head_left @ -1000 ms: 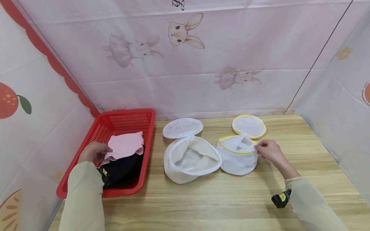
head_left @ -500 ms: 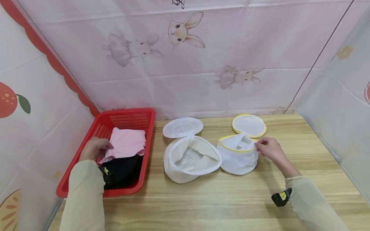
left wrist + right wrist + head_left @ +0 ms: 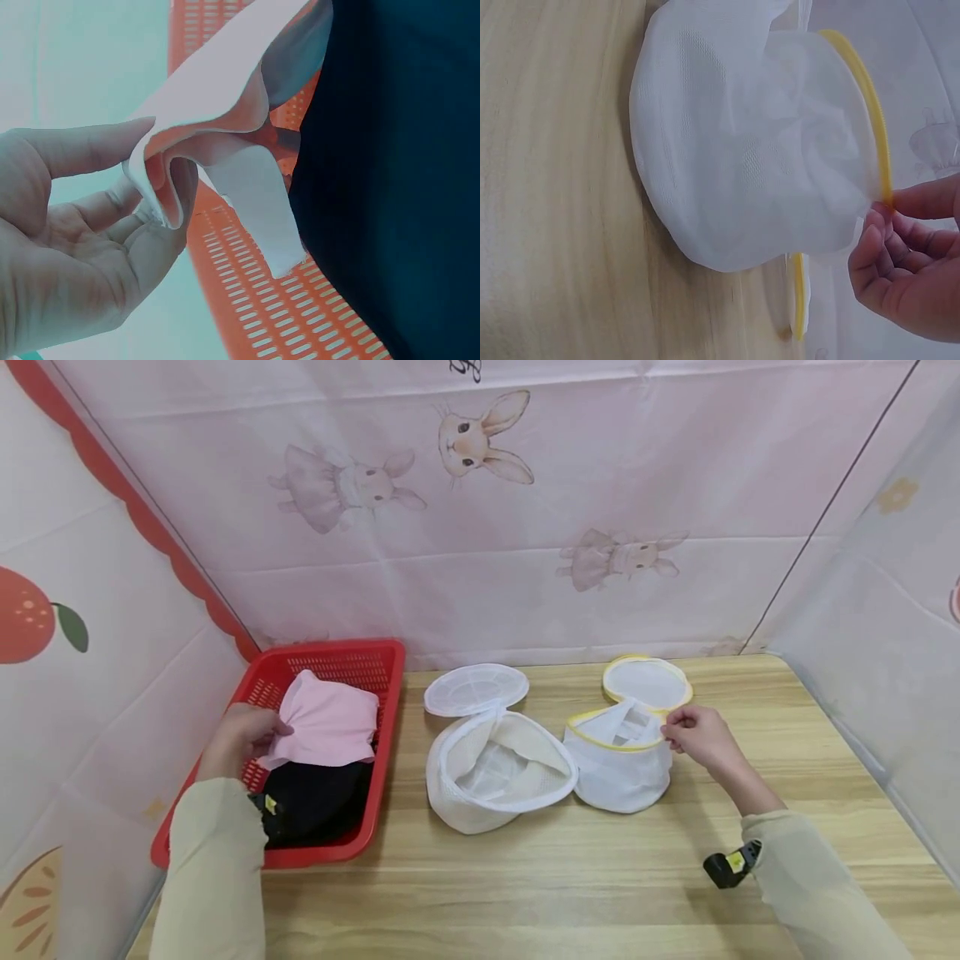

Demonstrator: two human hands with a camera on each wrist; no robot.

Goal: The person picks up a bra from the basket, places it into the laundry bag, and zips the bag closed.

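In the head view my left hand [image 3: 249, 732] pinches the near-left edge of a soft pink cloth item [image 3: 327, 724] over the red basket [image 3: 386, 762]. The left wrist view shows thumb and fingers nipping the folded edge of this pink cloth [image 3: 217, 86], its layers hanging loose. Black fabric [image 3: 318, 802] lies below it in the basket. On the right, my right hand [image 3: 703, 741] holds the yellow rim [image 3: 876, 131] of a white mesh laundry bag [image 3: 621, 783] between thumb and fingers. The bag stands upright with its round lid [image 3: 647, 682] folded back.
A cream mesh laundry bag [image 3: 468, 817] with a white rim stands between the basket and the yellow-rimmed bag, its lid [image 3: 476, 689] laid back behind it. All stand on a wood-grain table [image 3: 525, 893], with a printed pink backdrop [image 3: 480, 593] behind.
My left hand has raised the pink cloth slightly and shifted it toward the basket's back, uncovering more black fabric. My right hand has risen slightly with the yellow rim.
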